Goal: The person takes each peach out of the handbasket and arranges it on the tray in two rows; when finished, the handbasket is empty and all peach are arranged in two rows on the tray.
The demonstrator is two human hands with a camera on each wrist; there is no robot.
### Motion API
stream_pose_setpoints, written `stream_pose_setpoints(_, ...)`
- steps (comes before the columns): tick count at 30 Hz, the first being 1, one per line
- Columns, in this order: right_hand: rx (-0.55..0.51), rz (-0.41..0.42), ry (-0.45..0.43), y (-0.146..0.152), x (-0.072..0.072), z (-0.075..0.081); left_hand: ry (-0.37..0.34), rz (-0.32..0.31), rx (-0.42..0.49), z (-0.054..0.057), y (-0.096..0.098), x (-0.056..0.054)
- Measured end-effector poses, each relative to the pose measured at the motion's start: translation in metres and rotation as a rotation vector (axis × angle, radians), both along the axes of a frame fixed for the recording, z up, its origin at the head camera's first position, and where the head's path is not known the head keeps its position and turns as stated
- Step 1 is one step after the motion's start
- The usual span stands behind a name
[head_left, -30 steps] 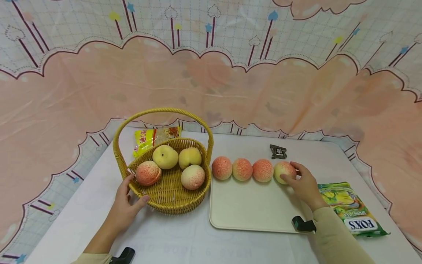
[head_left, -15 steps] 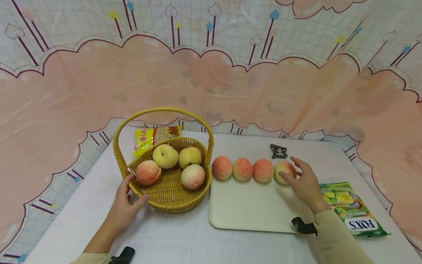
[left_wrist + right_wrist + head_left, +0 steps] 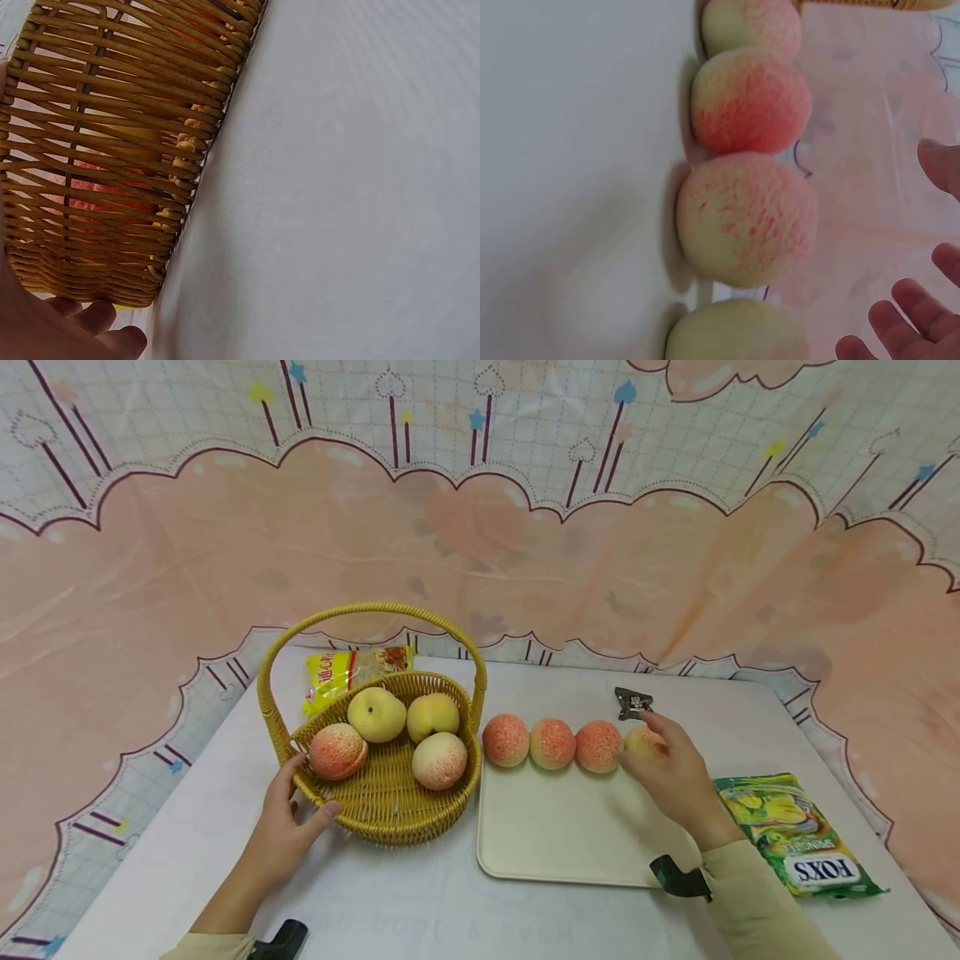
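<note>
In the head view my left hand [image 3: 288, 835] holds the near left rim of a yellow wicker basket [image 3: 390, 822]. The left wrist view shows its fingers [image 3: 94, 319] at the outer wall of the woven side [image 3: 112, 157]. Several peaches lie inside, among them a reddish peach [image 3: 337, 752] and a yellow peach [image 3: 377, 715]. My right hand [image 3: 678, 781] hovers with spread fingers over the right end of a peach row, partly hiding the yellowish end peach [image 3: 643, 742]. Left of it, a red-speckled peach [image 3: 598, 747] is near the thumb. The right wrist view shows the fingertips [image 3: 889, 319] apart from the peaches.
The row lies along the back edge of a cream tray [image 3: 570, 835]. A small black packet [image 3: 632, 702] sits behind it. A green FOX'S bag [image 3: 798, 835] lies right of the tray, and a yellow food packet [image 3: 330, 681] lies behind the basket.
My right hand has come away from the outer side of the end peach and moved left over it, toward the neighbouring red-speckled peach. The left hand and basket stay put.
</note>
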State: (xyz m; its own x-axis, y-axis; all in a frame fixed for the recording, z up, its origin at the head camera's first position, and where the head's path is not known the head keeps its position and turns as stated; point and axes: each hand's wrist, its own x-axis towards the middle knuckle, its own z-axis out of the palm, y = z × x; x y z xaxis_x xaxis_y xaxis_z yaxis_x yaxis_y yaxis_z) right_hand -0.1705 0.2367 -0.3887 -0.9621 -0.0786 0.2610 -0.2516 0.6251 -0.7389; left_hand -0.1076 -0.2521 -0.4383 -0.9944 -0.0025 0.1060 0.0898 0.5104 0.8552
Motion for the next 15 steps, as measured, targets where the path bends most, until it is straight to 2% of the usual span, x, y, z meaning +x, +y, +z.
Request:
stream_pose_setpoints(8, 0.007, 0.129, 0.108, -0.034, 0.004, 0.002, 0.004, -0.001, 0.005, 0.000, 0.001, -0.001)
stream_pose_setpoints(15, -0.015, 0.248, 0.137, -0.069, 0.008, -0.001, 0.003, 0.000, 0.009, 0.000, 0.000, 0.000)
